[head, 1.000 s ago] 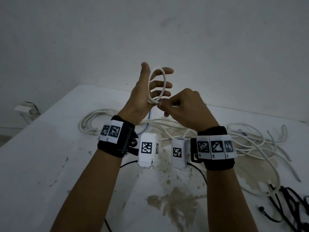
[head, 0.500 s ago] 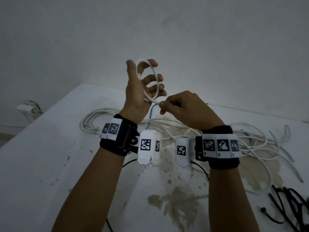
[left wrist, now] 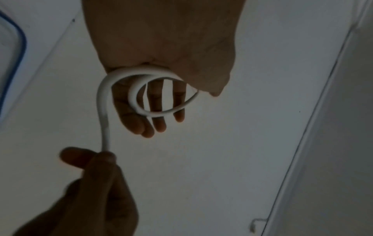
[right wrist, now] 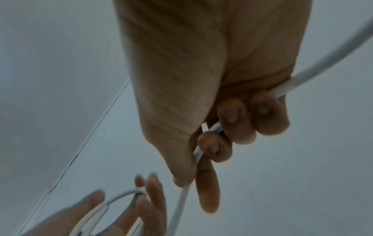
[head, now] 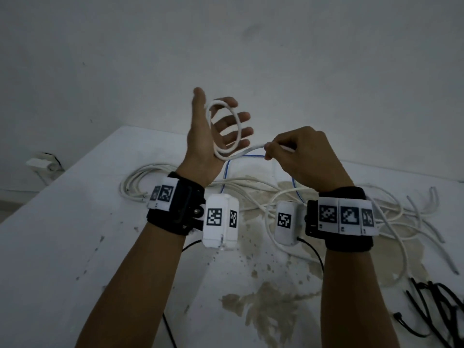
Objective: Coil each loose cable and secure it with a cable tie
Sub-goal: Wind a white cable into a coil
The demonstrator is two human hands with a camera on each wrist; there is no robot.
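Left hand (head: 213, 131) raised, palm right, fingers spread and straight; right hand (head: 301, 156) near it, fingers curled in a pinch

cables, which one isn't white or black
The thin blue cable, looping on the table behind the raised hands. The others lying there are white, apart from black ones at the right edge.

Cable loop (head: 227, 131) around left hand (head: 200, 146); right hand (head: 301, 156) beside it; loose cables (head: 251, 187) on table (head: 75, 222) below.

No readable text anywhere, only coded square markers on the wristbands (head: 346, 217).
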